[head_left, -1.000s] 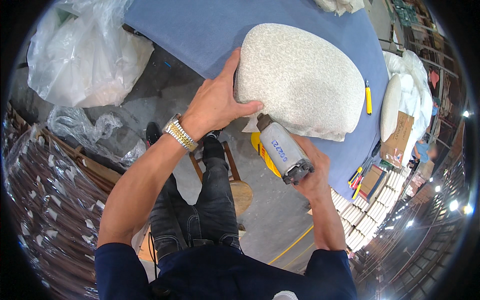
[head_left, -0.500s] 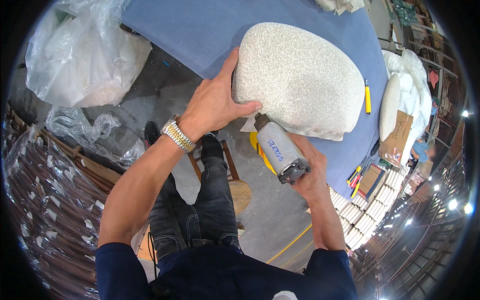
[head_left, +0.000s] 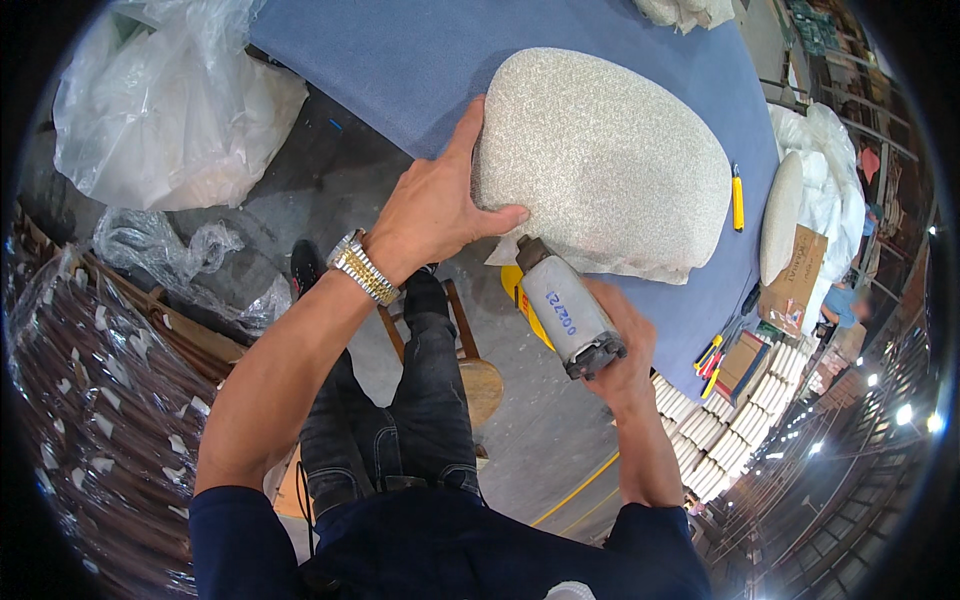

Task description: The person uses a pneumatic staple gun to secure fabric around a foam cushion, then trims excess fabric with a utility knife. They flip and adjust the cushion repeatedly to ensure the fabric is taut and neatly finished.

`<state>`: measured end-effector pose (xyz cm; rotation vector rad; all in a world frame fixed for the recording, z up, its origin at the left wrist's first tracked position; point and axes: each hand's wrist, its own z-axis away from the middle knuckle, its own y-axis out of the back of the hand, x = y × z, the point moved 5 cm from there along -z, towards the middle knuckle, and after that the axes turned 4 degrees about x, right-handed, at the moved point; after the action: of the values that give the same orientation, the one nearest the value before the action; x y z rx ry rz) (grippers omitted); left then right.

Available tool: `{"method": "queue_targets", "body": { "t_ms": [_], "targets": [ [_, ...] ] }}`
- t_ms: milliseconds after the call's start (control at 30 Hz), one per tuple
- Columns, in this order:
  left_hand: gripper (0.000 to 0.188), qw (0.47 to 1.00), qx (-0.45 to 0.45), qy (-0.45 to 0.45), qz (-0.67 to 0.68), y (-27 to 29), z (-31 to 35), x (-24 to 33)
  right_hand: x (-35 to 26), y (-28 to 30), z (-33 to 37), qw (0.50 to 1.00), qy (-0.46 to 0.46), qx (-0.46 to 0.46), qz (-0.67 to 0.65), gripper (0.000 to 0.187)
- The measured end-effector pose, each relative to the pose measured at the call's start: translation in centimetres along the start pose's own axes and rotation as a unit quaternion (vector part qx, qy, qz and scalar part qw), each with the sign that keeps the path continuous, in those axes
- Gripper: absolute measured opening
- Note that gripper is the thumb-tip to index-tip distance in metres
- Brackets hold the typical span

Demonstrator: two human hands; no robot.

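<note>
A cushion pad [head_left: 610,160] covered in light speckled grey fabric lies on the blue-covered table [head_left: 390,60], with loose fabric along its near edge. My left hand [head_left: 430,215] grips its left side, fingers along the far-left edge and thumb on the near-left corner. In my right hand [head_left: 632,345] is a staple gun [head_left: 568,310] with a grey body and a yellow part beside it. Its dark nose points at the pad's near edge, just short of my left thumb. The staple gun's handle and most of my right fingers are hidden behind its body.
A yellow cutter [head_left: 738,200] lies right of the pad, with more hand tools [head_left: 710,365] at the table's right edge. Beyond are another pad [head_left: 782,215] and a cardboard box [head_left: 793,280]. Plastic wrap [head_left: 170,120] bulges at left; a wooden stool [head_left: 480,390] stands below.
The staple gun has shifted slightly toward me and right, its nose drawing back a little from the pad's edge. My left hand keeps its hold on the pad.
</note>
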<state>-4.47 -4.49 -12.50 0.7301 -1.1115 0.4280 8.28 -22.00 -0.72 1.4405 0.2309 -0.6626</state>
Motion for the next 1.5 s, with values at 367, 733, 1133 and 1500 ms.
{"method": "queue_targets", "body": {
  "t_ms": [367, 733, 1133, 1500],
  "targets": [
    [0.120, 0.999, -0.037, 0.030, 0.009, 0.1, -0.1, 0.2, -0.5, -1.0, 0.9, 0.998, -0.022, 0.057, -0.001, 0.050],
    [0.120, 1.000, -0.027, 0.013, -0.005, -0.1, -0.1, 0.1, -0.7, -2.0, 1.9, 0.995, -0.047, 0.088, 0.003, 0.051],
    [0.120, 0.998, 0.026, -0.062, -0.020, -0.4, -0.1, -0.1, -1.0, -1.7, 1.3, 0.995, -0.054, 0.081, 0.012, 0.049],
    [0.119, 0.996, 0.035, -0.072, -0.029, -0.5, -0.1, -0.2, -1.2, -1.6, 1.3, 0.996, -0.041, 0.079, 0.010, 0.051]
  ]
}}
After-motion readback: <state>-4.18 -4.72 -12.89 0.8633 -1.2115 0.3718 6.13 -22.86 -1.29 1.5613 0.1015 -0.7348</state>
